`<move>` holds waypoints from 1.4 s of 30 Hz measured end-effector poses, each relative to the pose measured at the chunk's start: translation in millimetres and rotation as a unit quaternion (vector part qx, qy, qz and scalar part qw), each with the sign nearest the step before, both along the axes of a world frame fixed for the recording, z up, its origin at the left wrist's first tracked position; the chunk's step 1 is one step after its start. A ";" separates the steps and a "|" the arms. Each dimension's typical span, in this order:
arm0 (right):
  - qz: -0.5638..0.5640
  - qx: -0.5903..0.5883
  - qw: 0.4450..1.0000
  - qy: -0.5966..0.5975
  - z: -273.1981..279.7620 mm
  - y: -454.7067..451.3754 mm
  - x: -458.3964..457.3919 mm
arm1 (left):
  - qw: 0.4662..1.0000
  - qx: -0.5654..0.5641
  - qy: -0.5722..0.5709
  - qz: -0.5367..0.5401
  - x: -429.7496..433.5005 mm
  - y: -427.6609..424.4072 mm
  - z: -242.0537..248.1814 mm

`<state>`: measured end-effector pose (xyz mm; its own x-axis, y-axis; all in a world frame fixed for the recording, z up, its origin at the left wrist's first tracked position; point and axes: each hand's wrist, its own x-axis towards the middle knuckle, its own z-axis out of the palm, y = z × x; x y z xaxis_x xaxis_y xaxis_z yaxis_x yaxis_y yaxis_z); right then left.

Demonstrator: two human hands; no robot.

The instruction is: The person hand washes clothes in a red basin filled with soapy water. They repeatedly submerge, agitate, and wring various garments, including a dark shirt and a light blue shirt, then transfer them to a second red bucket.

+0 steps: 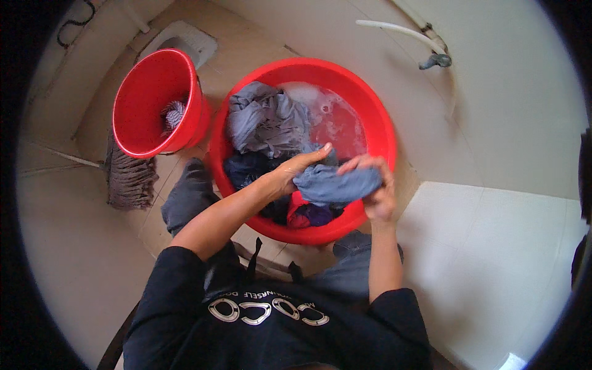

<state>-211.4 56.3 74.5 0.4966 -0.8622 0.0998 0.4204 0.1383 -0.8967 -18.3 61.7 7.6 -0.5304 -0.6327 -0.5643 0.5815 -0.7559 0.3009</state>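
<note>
A wet blue-grey cloth (333, 184) is stretched in a bunched roll between my two hands, above the near right part of a round red plastic basin (381, 120). My left hand (292, 172) is at its left end, thumb raised and pointing right. My right hand (381, 196) grips the other end close to the rim, a little blurred. Inside the basin, a heap of grey fabric (268, 118) rests at the far left. Dark garments (245, 166) and red and purple pieces (310, 215) lie nearer me. Sudsy water (335, 118) shows at the far right.
Left of the basin stands a red bucket (152, 88) with a striped cloth (174, 114) inside. Beside it lies a brown string mop head (129, 178). A squat toilet (199, 41) is behind the bucket. A tap (434, 61) and white hose (397, 28) project from the right wall.
</note>
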 end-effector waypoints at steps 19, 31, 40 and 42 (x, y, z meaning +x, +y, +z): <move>0.088 0.169 0.918 -0.349 -17.2 -25.6 56.1 | 0.919 -0.036 0.392 0.012 -16.7 23.6 28.5; 0.007 0.285 0.958 -0.019 -37.5 -50.5 17.3 | 0.919 -0.334 -0.158 -0.139 -25.3 10.7 24.7; -0.222 0.123 0.938 0.235 -72.2 -26.6 42.7 | 0.686 -0.373 -0.576 -0.241 -32.5 17.9 -3.2; -0.207 0.157 0.943 0.208 -71.1 -27.5 38.6 | 0.641 -0.409 -0.611 -0.221 -30.2 15.6 -2.5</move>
